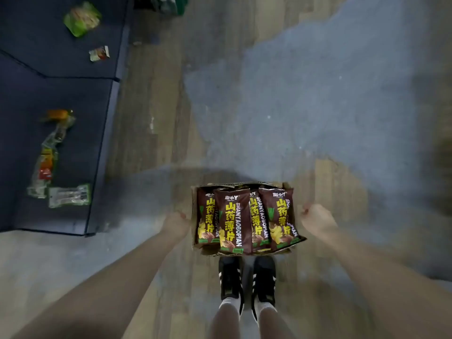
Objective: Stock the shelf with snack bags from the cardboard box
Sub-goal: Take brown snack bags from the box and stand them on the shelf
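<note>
A shop aisle, to judge by stock and fittings; a low dark navy shelf board (73,94) fills the left side, with loose goods scattered on it: a crinkled green snack packet (82,18) near its far edge, a strip of clear plastic sachets (49,152) and a green-edged clear packet (69,195) toward its near corner; beside it, over the worn wood-pattern plank floor (156,106), an open brown cardboard box (208,252) is packed with identical brown and yellow snack bags (233,223), all one brand.

Fingers of left hand (176,225) hidden by cardboard box (195,231); blurred green goods (171,4) cut by top edge.
</note>
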`<state>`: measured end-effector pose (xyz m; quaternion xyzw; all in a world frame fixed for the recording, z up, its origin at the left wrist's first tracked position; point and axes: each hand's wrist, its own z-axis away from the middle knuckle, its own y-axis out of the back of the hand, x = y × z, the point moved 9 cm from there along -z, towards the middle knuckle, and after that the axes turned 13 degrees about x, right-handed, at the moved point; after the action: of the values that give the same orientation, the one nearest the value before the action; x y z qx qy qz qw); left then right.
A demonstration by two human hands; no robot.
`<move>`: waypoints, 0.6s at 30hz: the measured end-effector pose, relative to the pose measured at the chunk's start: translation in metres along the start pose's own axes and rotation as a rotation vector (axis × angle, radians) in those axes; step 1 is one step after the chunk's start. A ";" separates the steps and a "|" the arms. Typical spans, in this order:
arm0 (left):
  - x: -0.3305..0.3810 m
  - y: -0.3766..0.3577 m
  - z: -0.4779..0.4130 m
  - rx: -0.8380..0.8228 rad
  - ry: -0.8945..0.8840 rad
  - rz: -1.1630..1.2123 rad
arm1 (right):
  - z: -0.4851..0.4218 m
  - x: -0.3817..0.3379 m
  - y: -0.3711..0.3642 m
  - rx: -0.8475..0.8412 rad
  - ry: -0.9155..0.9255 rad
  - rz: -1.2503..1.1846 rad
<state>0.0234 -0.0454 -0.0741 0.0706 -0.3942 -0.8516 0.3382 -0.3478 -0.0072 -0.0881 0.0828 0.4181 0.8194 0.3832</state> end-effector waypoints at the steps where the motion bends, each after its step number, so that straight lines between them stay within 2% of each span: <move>1: -0.002 -0.006 -0.008 0.008 0.016 0.004 | -0.006 0.002 -0.007 0.003 -0.016 -0.006; 8: -0.002 -0.047 -0.034 -0.063 0.024 -0.046 | -0.029 0.011 -0.044 -0.063 -0.059 0.034; 13: -0.006 -0.051 -0.047 -0.020 0.022 -0.050 | -0.035 0.010 -0.056 -0.088 -0.009 0.104; 18: -0.003 -0.048 -0.054 -0.006 -0.022 -0.049 | -0.037 0.000 -0.053 -0.030 0.067 0.218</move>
<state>0.0212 -0.0553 -0.1463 0.0696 -0.3934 -0.8616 0.3131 -0.3349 -0.0112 -0.1509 0.0945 0.4068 0.8648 0.2787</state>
